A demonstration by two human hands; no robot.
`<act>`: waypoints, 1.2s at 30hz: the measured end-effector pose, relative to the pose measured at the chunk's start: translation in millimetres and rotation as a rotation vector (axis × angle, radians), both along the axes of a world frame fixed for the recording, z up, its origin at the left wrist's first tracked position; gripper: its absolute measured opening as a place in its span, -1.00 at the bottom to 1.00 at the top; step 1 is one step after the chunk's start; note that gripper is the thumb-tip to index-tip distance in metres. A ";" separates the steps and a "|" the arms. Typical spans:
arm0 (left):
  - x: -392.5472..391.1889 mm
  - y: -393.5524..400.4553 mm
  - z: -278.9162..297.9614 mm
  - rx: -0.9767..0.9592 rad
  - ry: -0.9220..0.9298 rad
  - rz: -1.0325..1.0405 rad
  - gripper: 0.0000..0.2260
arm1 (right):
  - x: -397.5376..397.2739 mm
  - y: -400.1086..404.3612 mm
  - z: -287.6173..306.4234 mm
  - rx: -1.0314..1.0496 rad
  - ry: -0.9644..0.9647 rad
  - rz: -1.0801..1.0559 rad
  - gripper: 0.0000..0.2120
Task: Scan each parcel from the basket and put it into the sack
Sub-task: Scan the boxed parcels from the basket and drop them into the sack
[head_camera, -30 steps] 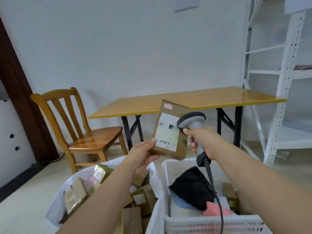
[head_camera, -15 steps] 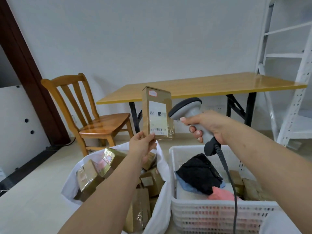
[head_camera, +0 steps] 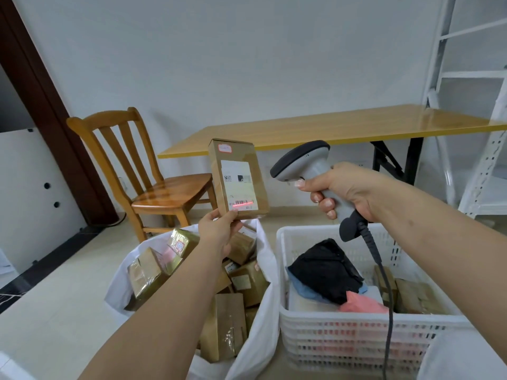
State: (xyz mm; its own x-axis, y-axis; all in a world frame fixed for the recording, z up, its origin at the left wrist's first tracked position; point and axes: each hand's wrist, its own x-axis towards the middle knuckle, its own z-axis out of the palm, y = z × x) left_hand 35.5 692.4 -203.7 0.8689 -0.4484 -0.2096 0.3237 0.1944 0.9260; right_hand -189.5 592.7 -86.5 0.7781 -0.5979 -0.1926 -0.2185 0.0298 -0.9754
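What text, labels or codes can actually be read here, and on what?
No text is legible.
White label on the held box: QR code, barcode under a red scan line, print too small.
Pink sticker at the box top: scribble, unreadable.
Labels on parcels in the sack: blurred.
Scanner: no marking visible.

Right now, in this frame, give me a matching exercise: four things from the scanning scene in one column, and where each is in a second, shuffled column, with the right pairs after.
Things:
1. brown parcel
2. scanner
3. black bag
4. wooden chair

Places:
A. lying in the white basket
B. gripped in the right hand
C. on the floor beyond the white sack
D. held upright by the left hand, red scan line on its barcode

Pairs: 1-D, 2-B, 3-A, 4-C
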 end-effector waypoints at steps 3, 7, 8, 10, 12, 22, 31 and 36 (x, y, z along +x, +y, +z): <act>2.0 1.0 -1.6 -0.007 0.005 0.006 -0.65 | 1.5 1.0 0.7 0.019 -0.016 -0.013 -0.86; 3.7 1.0 -3.5 -0.008 0.000 0.044 -0.66 | 4.4 2.2 0.7 0.040 -0.018 -0.021 -0.86; 4.1 1.0 -4.1 -0.009 0.000 0.046 -0.66 | 4.9 2.4 0.4 0.043 -0.017 -0.021 -0.86; 5.4 1.6 -5.7 -0.012 0.002 0.048 -0.66 | 5.6 2.3 -0.3 0.046 -0.014 -0.022 -0.87; 6.3 2.4 -7.6 -0.012 0.002 0.054 -0.65 | 6.0 2.5 -0.7 0.048 -0.012 -0.022 -0.87; 8.0 5.8 -14.3 -0.006 0.006 0.083 -0.64 | 9.4 3.0 -4.6 0.052 -0.007 -0.021 -0.87; 21.2 25.6 -10.5 0.034 -0.040 0.133 -0.65 | 26.3 10.5 -12.3 0.077 -0.023 -0.003 -0.87; 56.9 67.6 3.3 0.040 -0.147 0.261 -0.64 | 55.7 18.7 -29.3 0.098 0.007 0.014 -0.84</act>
State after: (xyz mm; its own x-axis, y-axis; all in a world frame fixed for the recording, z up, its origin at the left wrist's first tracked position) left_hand 92.4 760.0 -200.5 0.9760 -0.1998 -0.0865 0.1299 0.2158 0.9678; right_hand -133.8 611.4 -115.8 0.7846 -0.5652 -0.2548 -0.2258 0.1221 -0.9665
